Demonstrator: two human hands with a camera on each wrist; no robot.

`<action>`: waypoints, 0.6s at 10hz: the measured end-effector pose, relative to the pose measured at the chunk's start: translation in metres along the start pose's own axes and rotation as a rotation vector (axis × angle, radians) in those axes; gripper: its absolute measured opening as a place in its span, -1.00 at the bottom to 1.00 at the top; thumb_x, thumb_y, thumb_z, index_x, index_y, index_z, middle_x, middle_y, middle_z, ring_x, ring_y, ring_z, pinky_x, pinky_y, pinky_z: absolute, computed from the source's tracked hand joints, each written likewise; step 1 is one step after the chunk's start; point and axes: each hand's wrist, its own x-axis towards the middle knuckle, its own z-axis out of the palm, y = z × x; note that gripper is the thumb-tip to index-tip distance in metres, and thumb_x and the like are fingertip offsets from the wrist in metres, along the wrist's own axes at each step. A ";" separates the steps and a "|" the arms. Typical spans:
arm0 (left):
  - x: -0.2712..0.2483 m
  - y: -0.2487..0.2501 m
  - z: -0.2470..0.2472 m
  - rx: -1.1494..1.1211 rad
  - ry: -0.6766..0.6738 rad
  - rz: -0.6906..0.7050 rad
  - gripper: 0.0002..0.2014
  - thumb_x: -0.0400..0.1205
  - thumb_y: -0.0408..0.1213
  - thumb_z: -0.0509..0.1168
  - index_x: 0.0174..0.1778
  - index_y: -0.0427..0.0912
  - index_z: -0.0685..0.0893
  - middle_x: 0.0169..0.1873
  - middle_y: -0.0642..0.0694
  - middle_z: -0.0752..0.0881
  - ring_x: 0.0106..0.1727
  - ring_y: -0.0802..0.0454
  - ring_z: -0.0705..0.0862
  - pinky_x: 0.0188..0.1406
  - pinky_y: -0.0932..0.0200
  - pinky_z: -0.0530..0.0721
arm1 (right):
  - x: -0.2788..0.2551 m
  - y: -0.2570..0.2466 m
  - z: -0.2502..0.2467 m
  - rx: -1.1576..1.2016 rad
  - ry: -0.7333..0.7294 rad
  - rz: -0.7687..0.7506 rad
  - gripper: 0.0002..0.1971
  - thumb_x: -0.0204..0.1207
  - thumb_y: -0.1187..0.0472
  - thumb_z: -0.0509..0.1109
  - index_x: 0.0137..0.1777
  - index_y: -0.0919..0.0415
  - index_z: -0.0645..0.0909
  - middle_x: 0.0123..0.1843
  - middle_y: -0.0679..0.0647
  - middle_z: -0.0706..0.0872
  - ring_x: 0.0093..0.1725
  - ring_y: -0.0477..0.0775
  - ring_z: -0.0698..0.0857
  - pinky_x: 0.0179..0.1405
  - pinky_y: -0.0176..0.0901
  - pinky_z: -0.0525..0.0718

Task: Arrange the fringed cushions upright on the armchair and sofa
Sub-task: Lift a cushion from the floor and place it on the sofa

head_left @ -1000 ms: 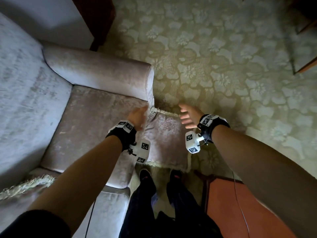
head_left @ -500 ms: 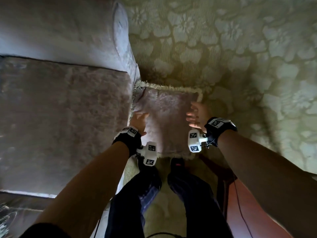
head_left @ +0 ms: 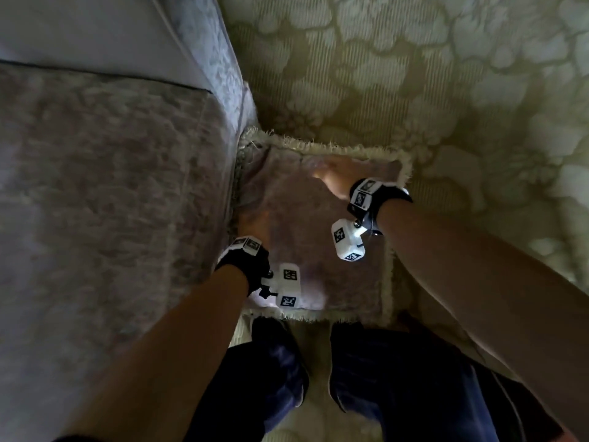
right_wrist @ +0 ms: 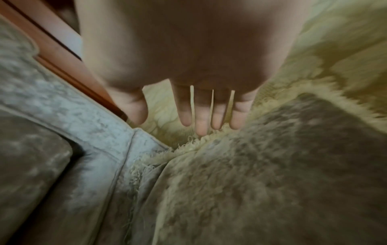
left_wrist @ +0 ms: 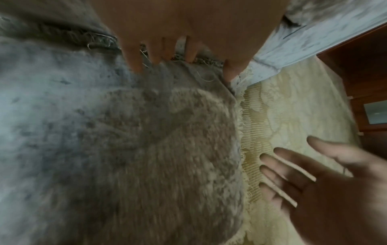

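Observation:
A mauve fringed cushion point(head_left: 302, 224) lies flat on the carpet against the front of the armchair point(head_left: 111, 202). My left hand point(head_left: 251, 224) is at the cushion's left edge, beside the armchair. In the left wrist view its straight fingertips point(left_wrist: 157, 58) touch the fringe of the cushion point(left_wrist: 146, 149) where it meets the armchair point(left_wrist: 314, 33). My right hand point(head_left: 331, 177) is over the cushion's far part. Seen from the right wrist, its fingers point(right_wrist: 203, 122) are straight above the far fringe of the cushion point(right_wrist: 272, 182) and hold nothing. The same open hand point(left_wrist: 303, 174) appears in the left wrist view.
A pale floral carpet point(head_left: 414, 74) covers the floor around the cushion. My legs in dark trousers point(head_left: 277, 362) stand right at the cushion's near edge. Reddish wooden furniture point(left_wrist: 356, 74) stands beyond the armchair's side, and its edge point(right_wrist: 62, 54) also shows behind the armchair point(right_wrist: 94, 132).
The view has dropped closer to the cushion. My left hand has settled on the cushion's left edge, and my right hand has moved from the right side to over its far part.

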 end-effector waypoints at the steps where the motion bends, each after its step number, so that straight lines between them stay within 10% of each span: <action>1: 0.014 0.001 -0.006 -0.051 0.026 -0.034 -0.44 0.72 0.00 0.18 0.63 -0.08 0.31 0.60 -0.15 0.33 0.55 -0.30 0.37 0.54 -0.28 0.29 | 0.047 -0.005 0.023 0.006 0.049 -0.086 -0.69 0.54 -0.10 0.35 0.04 0.13 0.68 0.07 0.06 0.72 0.12 0.21 0.68 0.17 0.10 0.62; 2: 0.029 -0.002 -0.003 -0.129 0.036 -0.088 -0.33 0.64 0.23 0.08 0.55 -0.14 0.44 0.51 -0.24 0.48 0.43 -0.34 0.51 0.45 -0.20 0.46 | 0.079 -0.005 0.042 -0.059 0.049 -0.099 -0.39 0.46 -0.22 0.36 0.47 0.00 0.47 0.41 0.08 0.59 0.40 0.24 0.57 0.25 0.04 0.56; 3: 0.031 -0.004 0.001 -0.075 -0.008 -0.060 -0.47 0.78 -0.06 0.04 0.55 -0.37 0.41 0.50 -0.34 0.48 0.50 -0.24 0.49 0.36 0.09 0.50 | 0.095 0.007 0.057 -0.297 0.025 -0.098 -0.05 0.45 -0.32 0.36 0.72 -0.03 -0.01 0.73 0.14 0.17 0.70 0.27 0.15 0.65 0.29 0.05; 4: 0.038 -0.009 0.003 -0.129 -0.019 -0.102 -0.47 0.77 -0.07 0.08 0.53 -0.40 0.42 0.49 -0.35 0.49 0.48 -0.24 0.50 0.35 0.08 0.50 | 0.103 0.012 0.068 -0.477 0.000 -0.067 0.19 0.15 -0.64 0.26 0.67 0.05 0.02 0.37 0.17 0.64 0.37 0.36 0.59 0.57 0.40 0.15; 5: 0.040 -0.010 0.001 -0.135 -0.055 -0.162 -0.45 0.77 -0.02 0.05 0.57 -0.32 0.40 0.55 -0.30 0.42 0.53 -0.27 0.42 0.50 -0.04 0.41 | 0.103 0.006 0.062 -0.579 -0.092 -0.078 0.12 0.12 -0.61 0.37 0.52 0.17 0.31 0.28 0.15 0.65 0.19 0.32 0.67 0.27 0.24 0.56; 6: 0.023 -0.005 -0.005 -0.203 -0.096 -0.175 -0.47 0.73 -0.05 0.16 0.54 -0.31 0.46 0.49 -0.30 0.50 0.49 -0.26 0.49 0.33 0.12 0.49 | 0.087 0.000 0.048 -0.517 -0.171 -0.056 -0.38 0.27 -0.28 0.56 0.17 0.17 0.67 0.08 0.13 0.75 0.01 0.28 0.75 -0.08 0.04 0.74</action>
